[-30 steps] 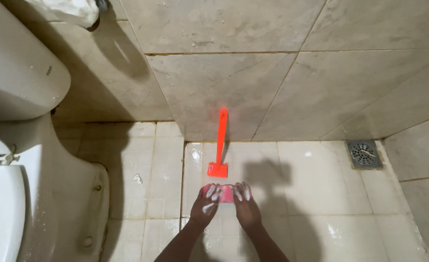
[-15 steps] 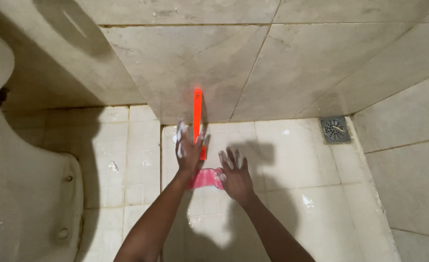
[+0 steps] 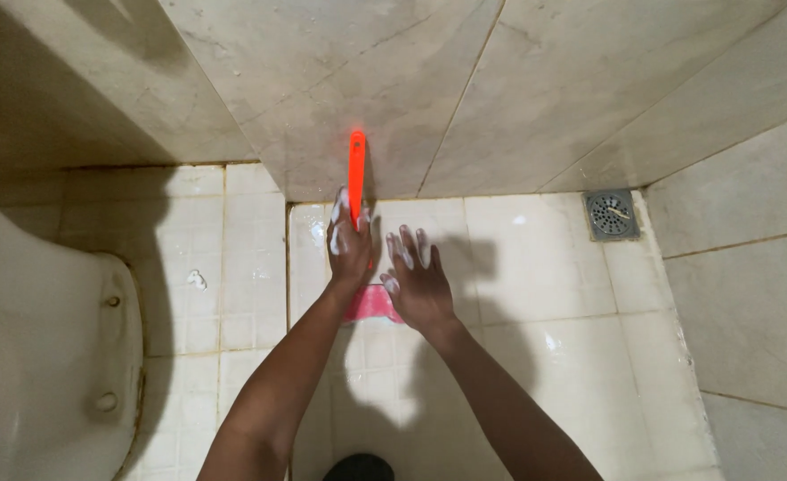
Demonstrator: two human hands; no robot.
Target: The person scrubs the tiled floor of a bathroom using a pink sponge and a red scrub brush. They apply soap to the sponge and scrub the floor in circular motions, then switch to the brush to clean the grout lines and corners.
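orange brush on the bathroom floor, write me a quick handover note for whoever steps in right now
Left hand: soapy, laid over the orange brush at the lower part of its handle; whether the fingers are closed around it cannot be told.
Right hand: fingers spread, foam on them, flat over the pink brush head, holding nothing.
Brush: lies on the floor tiles, handle pointing to the wall.
Around: floor drain to the right, toilet base to the left.
Done: tiles look wet, with foam specks.
Left: cannot judge how much floor is scrubbed; nothing rinsed in view.
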